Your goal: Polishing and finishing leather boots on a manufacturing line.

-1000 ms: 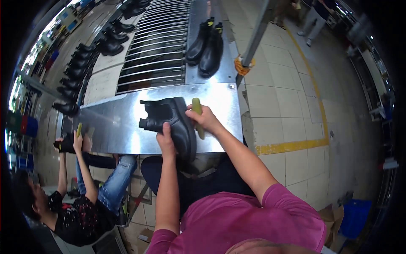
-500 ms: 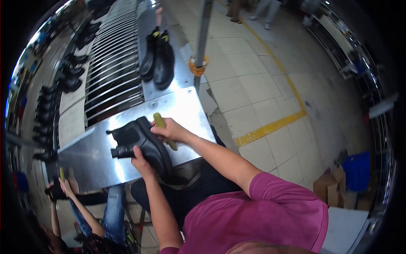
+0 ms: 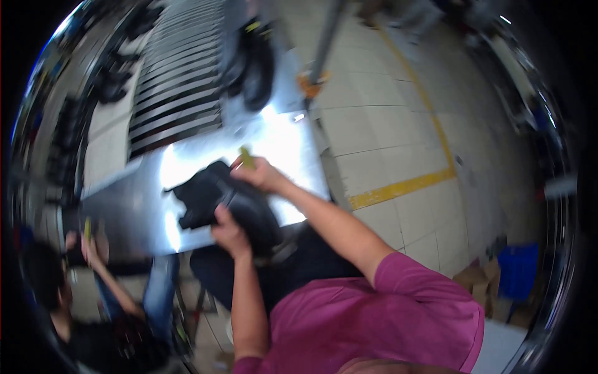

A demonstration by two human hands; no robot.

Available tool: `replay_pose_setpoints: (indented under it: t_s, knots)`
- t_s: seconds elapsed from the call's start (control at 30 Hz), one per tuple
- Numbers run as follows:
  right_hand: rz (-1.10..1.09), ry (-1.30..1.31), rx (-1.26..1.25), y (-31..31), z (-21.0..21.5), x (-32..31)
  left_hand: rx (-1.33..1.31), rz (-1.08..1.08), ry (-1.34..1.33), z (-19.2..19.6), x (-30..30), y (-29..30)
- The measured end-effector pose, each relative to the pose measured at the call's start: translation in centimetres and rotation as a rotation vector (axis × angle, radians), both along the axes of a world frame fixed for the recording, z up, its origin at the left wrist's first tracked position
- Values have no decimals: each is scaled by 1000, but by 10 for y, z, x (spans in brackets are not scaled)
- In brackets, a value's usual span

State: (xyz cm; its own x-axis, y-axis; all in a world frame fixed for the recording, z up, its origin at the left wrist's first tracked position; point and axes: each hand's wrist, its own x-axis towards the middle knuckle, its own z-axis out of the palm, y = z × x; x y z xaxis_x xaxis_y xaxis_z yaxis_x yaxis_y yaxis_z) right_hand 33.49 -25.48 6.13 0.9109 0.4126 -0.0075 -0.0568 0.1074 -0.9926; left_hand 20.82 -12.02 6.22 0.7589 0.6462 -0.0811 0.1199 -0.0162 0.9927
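A black leather ankle boot [image 3: 254, 206] lies tilted at the near edge of the shiny metal table, its toe end toward my body and its opening to the left. My left hand [image 3: 230, 235] is closed on the boot's near side, thumb on top. On the far side my right hand [image 3: 263, 174] is closed round a yellow-green stick-like tool [image 3: 246, 157], beside the boot's edge. The tool's lower end is hidden by my hand, and blur hides whether it touches the boot.
The metal table [image 3: 137, 206] adjoins a slatted conveyor [image 3: 177, 87]. A pair of black boots [image 3: 258, 75] stands ahead, near a metal post [image 3: 325, 43]. A co-worker [image 3: 93, 324] sits at the left. Cardboard boxes [image 3: 483, 280] and a blue bin [image 3: 518, 271] are at the right.
The view has shifted and blurred. The boot has turned in my left hand, its toe end swinging rightward. The yellow-green tool now shows mostly above my right hand.
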Motion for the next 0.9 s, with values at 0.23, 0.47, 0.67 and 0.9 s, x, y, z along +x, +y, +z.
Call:
replay_pose_setpoints:
  t_s: [0.23,0.47,0.67,0.9]
  knots:
    - [25,119,96,-5,11,-3,63,-8,-262,-2,2,4]
    - [-341,170,274,15,49,27,123,-43,-234,1,-4,3]
    - [-284,180,556,68,86,62,145,-7,-257,0,0,3]
    - [-289,116,535,87,78,72,167,-25,-263,-2,1,4]
